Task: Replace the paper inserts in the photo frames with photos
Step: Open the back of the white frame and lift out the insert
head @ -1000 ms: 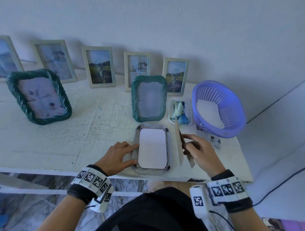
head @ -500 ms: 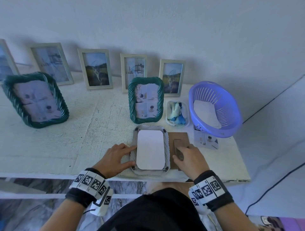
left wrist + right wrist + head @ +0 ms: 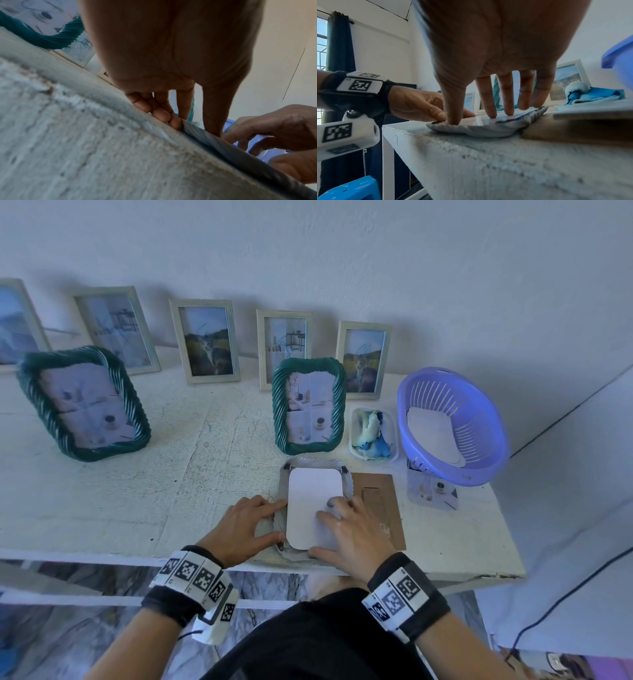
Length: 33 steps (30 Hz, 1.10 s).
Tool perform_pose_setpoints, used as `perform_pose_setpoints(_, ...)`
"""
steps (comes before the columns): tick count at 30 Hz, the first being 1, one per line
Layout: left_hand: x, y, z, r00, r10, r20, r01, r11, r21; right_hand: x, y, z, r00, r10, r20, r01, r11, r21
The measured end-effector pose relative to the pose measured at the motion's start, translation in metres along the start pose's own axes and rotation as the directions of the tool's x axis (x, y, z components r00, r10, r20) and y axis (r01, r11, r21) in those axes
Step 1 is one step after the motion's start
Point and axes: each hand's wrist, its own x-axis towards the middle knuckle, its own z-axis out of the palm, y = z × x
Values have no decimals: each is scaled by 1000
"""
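Observation:
A grey twisted-rim frame (image 3: 315,463) lies face down at the table's front edge, with a white paper insert (image 3: 313,491) in its back opening. My left hand (image 3: 281,520) rests against the frame's left rim, index finger and thumb along it. My right hand (image 3: 318,530) lies spread on the insert, fingertips pressing it and the thumb at its near edge. In the right wrist view the right hand (image 3: 472,119) presses straight fingers onto the frame (image 3: 479,129). The left wrist view has the left hand (image 3: 195,128) at the rim (image 3: 223,146). The brown backing board (image 3: 380,501) lies flat to the right.
Two green twisted frames (image 3: 308,405) (image 3: 82,402) stand behind, with several pale frames along the wall. A purple basket (image 3: 479,405) holding white sheets sits at the right, over loose photos (image 3: 431,491). A clear tub with a blue cloth (image 3: 373,433) stands beside it.
My right hand laid the backing board down flat to the right of the frame, let it go, and moved left onto the white insert. The left hand stayed at the rim.

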Motion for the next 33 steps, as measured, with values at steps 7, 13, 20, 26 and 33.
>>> perform_pose_setpoints(7, -1, -1, 1, 1000, 7, -16, -7, 1000, -14, 1, 1, 7, 1000, -28, 11, 28, 1000, 6)
perform_pose_setpoints(13, -3, 3, 3, 998, -10, -58, 7, 999, -49, -5, -2, 11, 984, -75, -162, 92, 991, 101)
perform_pose_setpoints(20, 2, 10, 8, 987, -64, -146, 64, 998, -8, -11, 1, -7, 987, 37, -158, 0, 974, 226)
perform_pose_setpoints(26, 2, 15, 6, 988, -90, -128, 93, 995, 21, -22, 16, -16, 942, 89, -324, 35, 933, 359)
perform_pose_setpoints(33, 1, 18, 3, 991, -88, -100, 93, 994, 49, -59, 53, -24, 775, 354, -523, -77, 875, 478)
